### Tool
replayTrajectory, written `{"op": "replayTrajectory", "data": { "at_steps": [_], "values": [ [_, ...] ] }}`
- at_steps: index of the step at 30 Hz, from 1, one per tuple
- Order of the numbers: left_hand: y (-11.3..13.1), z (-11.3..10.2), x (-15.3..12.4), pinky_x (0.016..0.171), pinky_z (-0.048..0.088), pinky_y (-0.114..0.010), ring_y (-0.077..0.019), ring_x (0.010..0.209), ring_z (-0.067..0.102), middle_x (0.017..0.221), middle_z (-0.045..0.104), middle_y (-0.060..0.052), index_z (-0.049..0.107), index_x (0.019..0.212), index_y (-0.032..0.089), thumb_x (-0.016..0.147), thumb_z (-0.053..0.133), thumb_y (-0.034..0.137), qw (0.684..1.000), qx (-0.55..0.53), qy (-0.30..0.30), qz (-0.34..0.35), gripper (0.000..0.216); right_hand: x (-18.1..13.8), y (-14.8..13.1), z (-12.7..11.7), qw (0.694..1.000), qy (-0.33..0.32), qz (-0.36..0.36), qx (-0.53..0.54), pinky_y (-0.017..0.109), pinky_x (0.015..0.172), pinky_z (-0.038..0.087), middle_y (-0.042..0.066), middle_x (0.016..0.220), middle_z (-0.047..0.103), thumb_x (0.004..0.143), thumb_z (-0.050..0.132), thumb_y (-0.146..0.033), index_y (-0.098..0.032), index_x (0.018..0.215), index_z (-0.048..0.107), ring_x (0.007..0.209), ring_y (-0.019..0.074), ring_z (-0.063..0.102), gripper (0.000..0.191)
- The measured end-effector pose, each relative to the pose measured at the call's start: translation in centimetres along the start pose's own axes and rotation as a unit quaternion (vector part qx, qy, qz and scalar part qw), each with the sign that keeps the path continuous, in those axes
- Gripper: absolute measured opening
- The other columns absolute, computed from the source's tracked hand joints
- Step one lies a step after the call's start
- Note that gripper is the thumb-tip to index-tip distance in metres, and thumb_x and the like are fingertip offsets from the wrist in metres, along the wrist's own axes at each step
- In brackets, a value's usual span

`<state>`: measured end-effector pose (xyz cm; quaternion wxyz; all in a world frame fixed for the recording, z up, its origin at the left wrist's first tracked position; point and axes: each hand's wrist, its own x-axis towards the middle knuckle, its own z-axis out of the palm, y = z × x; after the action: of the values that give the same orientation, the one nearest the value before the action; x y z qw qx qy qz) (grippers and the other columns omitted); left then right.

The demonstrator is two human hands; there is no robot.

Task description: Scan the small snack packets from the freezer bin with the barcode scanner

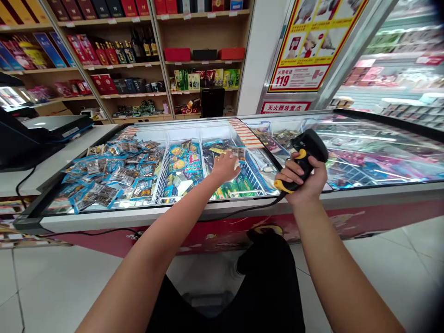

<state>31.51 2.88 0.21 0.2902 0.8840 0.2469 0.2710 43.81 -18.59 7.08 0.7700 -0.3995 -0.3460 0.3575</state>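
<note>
Fingers, R hand, clamped on scanner; L hand at pkts, can't tell grip; sign reads "119".

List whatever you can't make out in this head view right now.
All in the head view:
Left hand: whether it grips anything; the hand itself hides its fingertips.
Scanner: part of its handle is covered by the right hand.
Packs in the freezer: fine print, too small.
Far-right shelves: goods blurred.
Black machine: cut off by the left edge.
</note>
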Motion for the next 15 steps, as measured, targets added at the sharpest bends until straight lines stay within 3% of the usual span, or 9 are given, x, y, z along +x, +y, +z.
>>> {"op": "replayTrajectory", "data": {
  "at_steps": [4,7,9,12,15],
  "values": [
    [1.3,0.2,0.1,0.129,0.02,-0.068,-0.0424,0.158,0.036,0.167,0.049,-0.013,0.067,0.136,0.029,0.094,0.066,0.032,0.991,0.057,-0.087,0.08,0.043,1.1,0.2,1.0,1.0,-0.006,-0.008,0.018,0.027,0.05,0.02,-0.008,0.064,0.014,0.089,0.064,-0.045,-0.028,0.089,0.056,0.055,0.0101,-0.002,0.019],
    [1.7,-1.3,-0.7,0.129,0.022,-0.065,-0.0398,0.161,0.032,0.176,0.034,-0.011,0.059,0.147,0.031,0.098,0.06,0.032,0.99,0.094,-0.053,0.086,0.049,2.2,1.0,2.2,0.998,-0.038,0.049,-0.002,0.028,0.051,0.021,-0.007,0.063,0.017,0.089,0.064,-0.047,-0.027,0.088,0.058,0.052,0.0094,0.001,0.02],
    [1.3,-3.6,-2.7,0.127,0.023,-0.067,-0.0435,0.157,0.036,0.172,0.039,-0.016,0.061,0.143,0.026,0.096,0.062,0.031,0.992,0.119,-0.016,0.045,0.047,3.0,1.9,2.9,0.993,-0.065,0.098,-0.005,0.028,0.051,0.022,-0.008,0.061,0.021,0.088,0.065,-0.046,-0.027,0.09,0.059,0.05,0.0086,0.003,0.019],
    [0.2,-8.9,-8.1,0.125,0.019,-0.072,-0.0518,0.15,0.038,0.154,0.054,-0.023,0.068,0.128,0.02,0.091,0.07,0.032,0.984,0.16,0.067,-0.039,0.039,3.9,3.4,3.5,0.981,-0.103,0.162,0.023,0.028,0.05,0.021,-0.008,0.061,0.027,0.087,0.069,-0.04,-0.027,0.095,0.062,0.049,0.0072,0.006,0.017],
    [-0.5,-14.7,-14.9,0.121,0.024,-0.073,-0.0547,0.145,0.041,0.14,0.059,-0.023,0.069,0.125,0.02,0.092,0.071,0.041,0.939,0.247,0.171,-0.168,0.039,4.4,4.8,3.9,0.974,-0.121,0.187,0.04,0.029,0.049,0.021,-0.008,0.062,0.027,0.092,0.066,-0.039,-0.026,0.097,0.063,0.048,0.0064,0.007,0.014]
  ]
}}
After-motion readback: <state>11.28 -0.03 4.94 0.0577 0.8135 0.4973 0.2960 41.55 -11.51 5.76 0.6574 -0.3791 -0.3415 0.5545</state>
